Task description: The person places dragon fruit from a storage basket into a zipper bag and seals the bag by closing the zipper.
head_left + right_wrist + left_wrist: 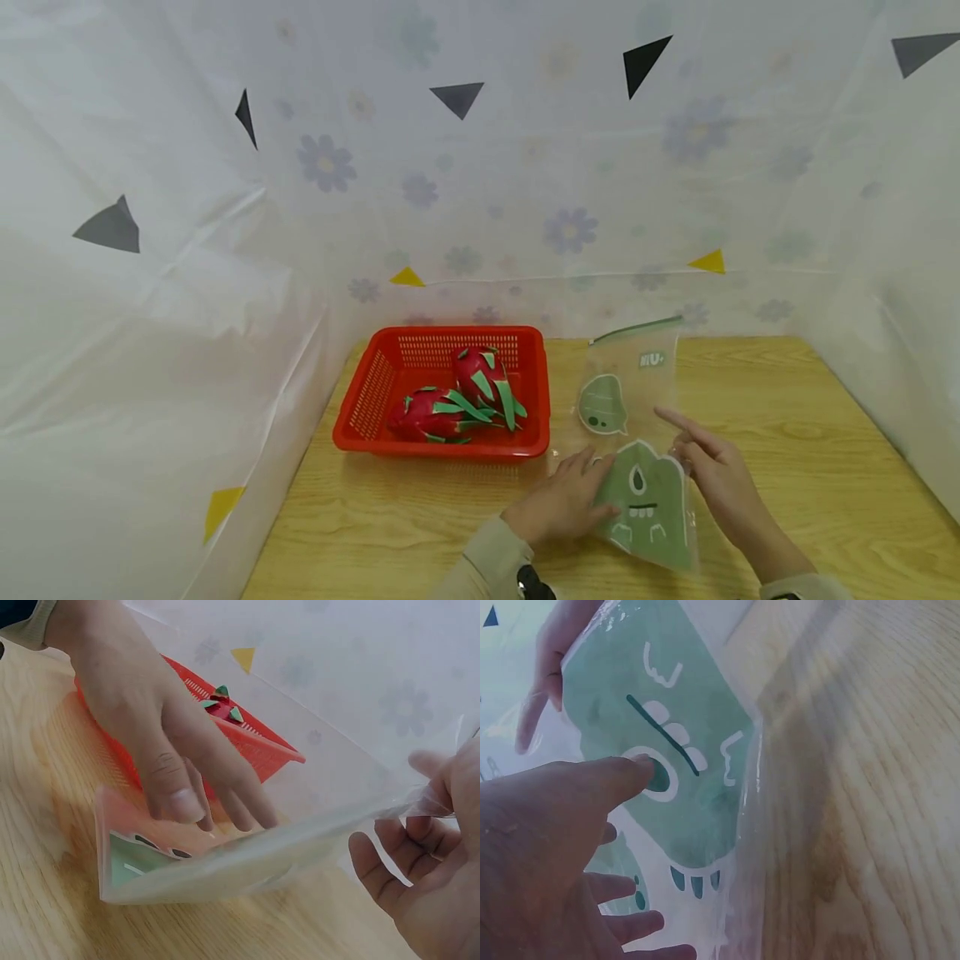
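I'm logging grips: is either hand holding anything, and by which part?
The right hand pinches the clear plastic bag by its side edge, on the right in the head view. The left hand is spread and grips nothing.

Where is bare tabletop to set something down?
Free: pale wood-grain tabletop right of the right hand, back to the white flowered sheet; also before the red perforated plastic basket, left of the left hand. Crowded: between the hands, where the clear, green-printed plastic bag is.

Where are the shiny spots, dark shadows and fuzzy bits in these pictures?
Left wrist: white glints along the bag's edges, a soft shadow on the table; right wrist: fuzzy flowers in the background; head: the basket looks clearer than the faded flowers.
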{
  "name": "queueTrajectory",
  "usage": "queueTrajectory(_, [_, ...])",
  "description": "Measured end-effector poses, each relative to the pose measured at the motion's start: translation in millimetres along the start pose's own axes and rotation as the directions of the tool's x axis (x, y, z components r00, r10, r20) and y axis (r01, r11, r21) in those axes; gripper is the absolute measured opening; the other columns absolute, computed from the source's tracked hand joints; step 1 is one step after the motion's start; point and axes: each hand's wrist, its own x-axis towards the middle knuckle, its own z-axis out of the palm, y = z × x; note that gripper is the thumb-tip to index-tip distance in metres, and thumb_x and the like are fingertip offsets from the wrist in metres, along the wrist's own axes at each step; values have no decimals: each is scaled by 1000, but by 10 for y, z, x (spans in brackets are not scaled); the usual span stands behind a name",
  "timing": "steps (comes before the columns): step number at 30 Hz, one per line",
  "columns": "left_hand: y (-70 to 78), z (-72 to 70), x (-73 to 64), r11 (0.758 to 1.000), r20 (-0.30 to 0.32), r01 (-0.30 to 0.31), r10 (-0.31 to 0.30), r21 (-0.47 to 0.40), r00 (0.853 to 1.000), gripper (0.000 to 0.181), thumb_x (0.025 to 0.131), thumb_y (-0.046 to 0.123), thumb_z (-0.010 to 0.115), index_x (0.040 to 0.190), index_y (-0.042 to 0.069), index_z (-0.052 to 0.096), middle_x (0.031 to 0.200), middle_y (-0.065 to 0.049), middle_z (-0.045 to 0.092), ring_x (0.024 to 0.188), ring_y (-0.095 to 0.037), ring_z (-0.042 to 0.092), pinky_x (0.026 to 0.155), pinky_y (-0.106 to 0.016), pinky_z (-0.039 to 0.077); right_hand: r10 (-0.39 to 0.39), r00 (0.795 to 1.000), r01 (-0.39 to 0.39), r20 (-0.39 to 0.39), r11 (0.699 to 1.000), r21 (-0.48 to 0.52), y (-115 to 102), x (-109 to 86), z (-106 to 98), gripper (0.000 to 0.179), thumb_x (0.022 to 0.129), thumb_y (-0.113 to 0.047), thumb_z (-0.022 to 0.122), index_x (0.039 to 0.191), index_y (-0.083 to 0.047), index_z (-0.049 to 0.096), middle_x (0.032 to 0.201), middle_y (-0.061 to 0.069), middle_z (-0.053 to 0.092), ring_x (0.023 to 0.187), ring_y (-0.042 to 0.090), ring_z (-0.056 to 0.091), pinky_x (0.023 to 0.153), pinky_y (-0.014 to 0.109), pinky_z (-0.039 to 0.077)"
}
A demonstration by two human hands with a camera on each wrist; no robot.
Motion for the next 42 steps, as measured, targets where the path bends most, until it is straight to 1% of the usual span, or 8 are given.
queueTrajectory(7, [-9,-125,87,962,-46,-73,63,-264,997,64,100,46,54,155,31,26,156,2,36,137,-18,42,109,-42,45,-19,999,21,-43,998,61,-21,-82,39,39,109,-17,37,124,10,60,134,-16,61,94,7,55,83,16,52])
queueTrajectory(13, [63,-317,126,864,-109,-102,55,-494,992,71,102,50,46,159,16,20,158,-7,35,139,-23,45,108,-42,45,-38,999,38,-36,999,23,24,-152,73,36,108,-15,39,125,8,61,110,-2,65,91,10,59,84,18,54])
queueTrajectory(17, [106,-438,133,699,-93,-58,-13,-712,996,68,103,53,41,158,18,22,151,-12,46,119,-28,62,100,-45,51,-134,989,128,-64,988,-84,85,-208,95,33,106,-9,41,125,7,63,90,1,57,83,11,53,75,20,52])
queueTrajectory(24, [177,-572,164,340,-83,-80,6,-937,997,70,104,57,31,151,5,34,148,-17,47,125,-35,59,96,-51,53,-293,953,272,-83,941,-201,184,-272,117,26,102,2,46,106,3,72,92,-2,55,89,6,56,79,16,50])
queueTrajectory(30, [157,-589,143,122,-65,-56,-71,-991,995,87,98,68,31,147,-4,34,139,-22,54,114,-36,65,90,-49,56,-350,933,316,-89,911,-266,226,-309,117,29,99,8,48,100,-4,74,97,-3,58,93,2,58,79,14,50])
queueTrajectory(32, [145,-597,143,106,-75,-66,-80,-992,994,80,100,65,34,142,-3,42,134,-24,58,109,-35,68,87,-48,57,-351,931,311,-98,906,-287,231,-322,115,30,98,9,48,98,-6,74,99,-3,60,95,1,58,80,13,50])
queueTrajectory(37, [131,-607,159,162,-94,-79,-84,-984,992,58,104,51,39,128,1,56,123,-22,67,98,-31,72,84,-49,59,-331,937,281,-115,905,-321,233,-355,104,29,98,7,51,97,-8,75,103,-2,63,99,-3,58,81,11,50])
queueTrajectory(42, [123,-569,164,149,-53,-26,-180,-988,982,42,104,38,46,118,2,60,102,-11,71,81,-20,71,78,-44,61,-327,940,277,-100,899,-339,248,-400,92,29,98,7,52,99,-10,75,108,3,64,106,-5,58,84,9,49])
